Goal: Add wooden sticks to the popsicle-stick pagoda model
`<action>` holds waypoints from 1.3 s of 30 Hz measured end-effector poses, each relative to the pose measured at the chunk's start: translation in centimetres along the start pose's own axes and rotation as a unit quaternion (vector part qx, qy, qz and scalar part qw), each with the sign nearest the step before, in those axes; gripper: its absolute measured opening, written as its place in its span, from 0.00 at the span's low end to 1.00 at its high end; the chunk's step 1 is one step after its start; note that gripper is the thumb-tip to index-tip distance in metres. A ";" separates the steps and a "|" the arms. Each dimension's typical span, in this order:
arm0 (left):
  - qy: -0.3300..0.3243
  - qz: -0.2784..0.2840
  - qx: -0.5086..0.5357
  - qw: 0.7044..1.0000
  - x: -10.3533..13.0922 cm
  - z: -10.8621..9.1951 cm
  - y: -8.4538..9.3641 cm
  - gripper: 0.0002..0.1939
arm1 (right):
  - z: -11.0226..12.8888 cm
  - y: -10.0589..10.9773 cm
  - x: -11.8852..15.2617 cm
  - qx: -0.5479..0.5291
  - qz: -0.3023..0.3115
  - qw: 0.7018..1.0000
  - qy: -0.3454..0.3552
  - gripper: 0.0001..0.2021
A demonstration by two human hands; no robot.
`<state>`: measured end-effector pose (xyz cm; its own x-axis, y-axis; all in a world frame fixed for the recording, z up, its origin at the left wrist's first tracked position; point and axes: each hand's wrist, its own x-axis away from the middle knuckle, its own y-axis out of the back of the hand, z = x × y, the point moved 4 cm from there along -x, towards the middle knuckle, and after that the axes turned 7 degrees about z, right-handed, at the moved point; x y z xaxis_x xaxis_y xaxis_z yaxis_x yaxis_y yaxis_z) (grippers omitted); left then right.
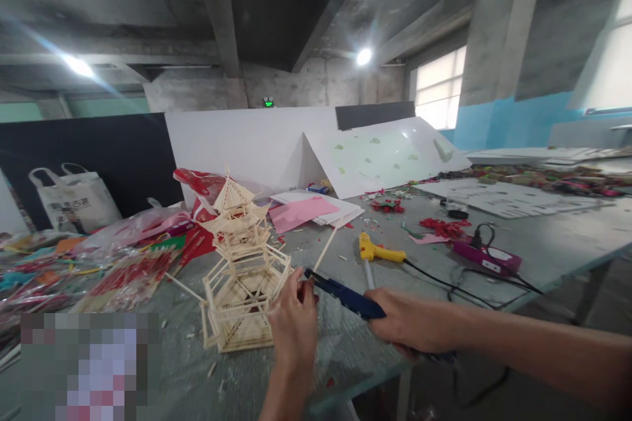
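A stick-built pagoda model [240,263] stands upright beside a blue glue gun [345,296].

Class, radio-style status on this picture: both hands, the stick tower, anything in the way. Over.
Right hand grips blue glue gun, nozzle at left hand's fingertips. Left hand against stick tower, upright on table. Yellow glue gun lies behind, apart.

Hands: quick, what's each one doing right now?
Left hand: closed, fingers pinching at the stick tower.
Right hand: closed around the blue glue gun.
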<state>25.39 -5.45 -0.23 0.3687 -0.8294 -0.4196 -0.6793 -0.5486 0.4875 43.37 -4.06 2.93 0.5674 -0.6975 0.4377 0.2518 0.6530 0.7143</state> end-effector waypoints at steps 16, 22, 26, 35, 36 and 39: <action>-0.135 -0.053 -0.216 0.965 -3.8 -4.5 2.6 0.14 | 2.8 3.1 -1.3 -0.080 -0.005 0.993 0.091 0.11; -0.124 -0.024 -0.209 0.970 -4.7 -5.1 3.3 0.15 | 3.6 3.7 -1.2 -0.120 0.005 0.989 0.090 0.09; -0.133 -0.024 -0.197 0.971 -5.0 -4.6 3.2 0.16 | 3.8 3.7 -1.3 -0.088 -0.018 0.993 0.083 0.10; -0.135 0.006 -0.346 0.928 -8.3 -6.3 3.2 0.19 | 4.6 5.9 -3.6 -0.165 -0.066 0.980 0.090 0.11; -0.138 0.026 -0.359 0.923 -9.3 -6.5 3.0 0.19 | 4.6 6.5 -4.3 -0.175 -0.070 0.978 0.089 0.12; -0.146 0.093 -0.381 0.908 -13.2 -6.4 2.4 0.18 | 3.7 8.0 -7.1 -0.174 -0.062 0.981 0.050 0.15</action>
<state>22.97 3.49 11.34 0.0328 -0.9129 -0.4068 -0.0349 -0.4078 0.9124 38.44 5.06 7.53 0.5846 -0.7573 0.2910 0.5671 0.6380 0.5209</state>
